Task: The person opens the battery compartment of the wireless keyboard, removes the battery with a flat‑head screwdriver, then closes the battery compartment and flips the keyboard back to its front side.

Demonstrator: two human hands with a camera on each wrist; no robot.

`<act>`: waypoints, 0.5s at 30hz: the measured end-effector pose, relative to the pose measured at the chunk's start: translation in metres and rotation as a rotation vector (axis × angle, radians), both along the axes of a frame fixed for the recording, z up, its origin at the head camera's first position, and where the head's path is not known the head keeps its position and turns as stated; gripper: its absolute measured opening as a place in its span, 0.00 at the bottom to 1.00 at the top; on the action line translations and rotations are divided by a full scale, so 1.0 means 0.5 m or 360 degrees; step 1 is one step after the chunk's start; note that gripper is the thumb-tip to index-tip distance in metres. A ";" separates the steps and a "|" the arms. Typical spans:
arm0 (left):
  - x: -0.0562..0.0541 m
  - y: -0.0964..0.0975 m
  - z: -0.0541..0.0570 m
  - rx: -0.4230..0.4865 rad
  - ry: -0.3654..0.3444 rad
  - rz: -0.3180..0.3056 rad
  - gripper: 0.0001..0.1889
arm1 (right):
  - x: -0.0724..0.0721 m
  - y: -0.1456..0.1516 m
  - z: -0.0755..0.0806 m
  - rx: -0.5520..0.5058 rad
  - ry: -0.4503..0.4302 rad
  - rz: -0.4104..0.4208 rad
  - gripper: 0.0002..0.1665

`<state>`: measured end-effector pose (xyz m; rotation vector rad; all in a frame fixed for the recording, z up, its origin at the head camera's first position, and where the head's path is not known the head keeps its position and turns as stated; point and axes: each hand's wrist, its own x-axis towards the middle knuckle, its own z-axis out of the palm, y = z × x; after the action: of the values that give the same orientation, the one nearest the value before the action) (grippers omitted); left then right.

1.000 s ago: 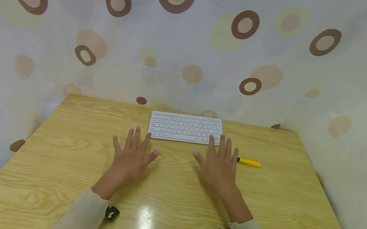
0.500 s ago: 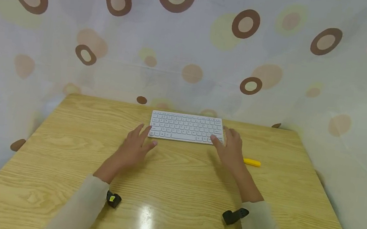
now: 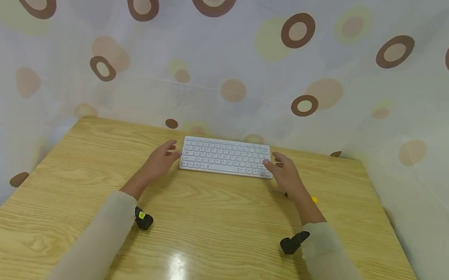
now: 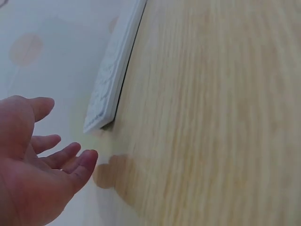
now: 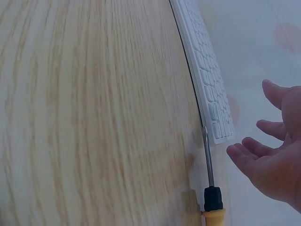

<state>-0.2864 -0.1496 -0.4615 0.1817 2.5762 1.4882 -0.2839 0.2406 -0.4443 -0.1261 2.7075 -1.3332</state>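
Note:
A white keyboard (image 3: 226, 157) lies flat near the back edge of the table. At its left end hovers my left hand (image 3: 160, 160), the fingers loosely bent; the left wrist view shows a gap between that hand (image 4: 42, 165) and the keyboard's end (image 4: 106, 103). Off the right end is my right hand (image 3: 288, 174), its thumb over the keyboard's corner in the head view. In the right wrist view the fingers of this hand (image 5: 277, 150) are apart from the keyboard (image 5: 209, 80). Neither hand holds anything.
A screwdriver with a yellow handle (image 5: 214, 217) and a metal shaft (image 5: 209, 162) lies by the keyboard's right front corner, mostly hidden by the right arm in the head view. Behind the wooden table (image 3: 213, 223) hangs a spotted white curtain (image 3: 235, 56).
Both hands have moved forward and outward to the keyboard's two ends, turning from palms-down with spread fingers to facing inward. The keyboard has stayed in place.

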 end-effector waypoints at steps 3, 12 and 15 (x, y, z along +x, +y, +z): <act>-0.016 -0.001 -0.002 0.0059 -0.0026 0.0060 0.32 | -0.009 0.002 -0.004 0.0027 -0.0044 -0.0010 0.42; -0.061 0.006 -0.009 0.0175 -0.0088 0.0102 0.31 | -0.028 0.023 -0.029 -0.0055 -0.0175 -0.0042 0.36; -0.078 0.008 -0.013 0.0227 -0.0105 0.0122 0.29 | -0.035 0.025 -0.037 -0.0068 -0.0197 -0.0056 0.34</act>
<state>-0.3253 -0.1458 -0.4679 0.0500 2.4528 1.6767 -0.3011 0.2533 -0.4627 0.0003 2.5916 -1.3608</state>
